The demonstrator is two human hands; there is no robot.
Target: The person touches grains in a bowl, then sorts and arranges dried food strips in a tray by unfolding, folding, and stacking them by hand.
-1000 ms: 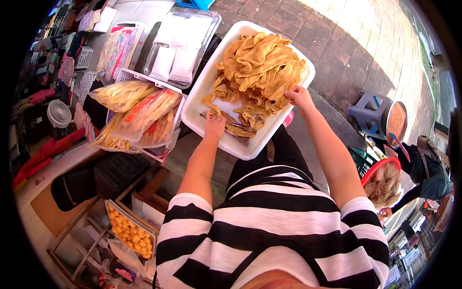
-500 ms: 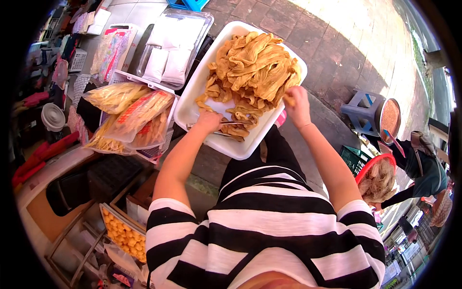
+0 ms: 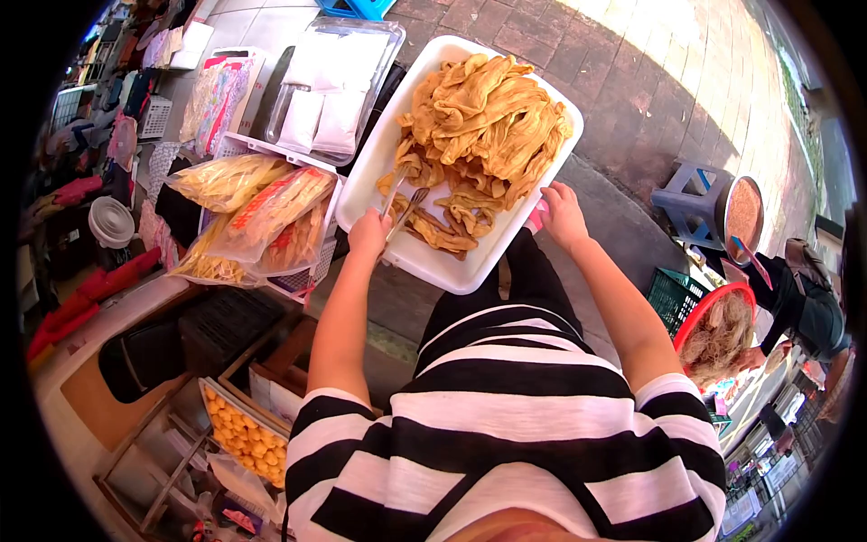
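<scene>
A white tray holds a heap of wrinkled yellow-brown strips that look like pickled vegetables. Smaller pieces lie loose at the near end of the tray. My left hand is closed around metal tongs at the tray's near left side. The tongs' arms stand apart and point into the tray beside the loose pieces, with nothing visible between them. At the right edge, my right hand has its fingers curled against the tray's rim. A pink item shows beside these fingers, partly hidden.
To the left lie bagged yellow strips in a basket, and a clear plastic box of white packs. A crate of yellow balls is lower left. On the right are a stool, a red basin and another person.
My left hand has raised the tongs from nearly flat to pointing up the tray. My right hand has lowered from the heap to the rim, without the strip it held.
</scene>
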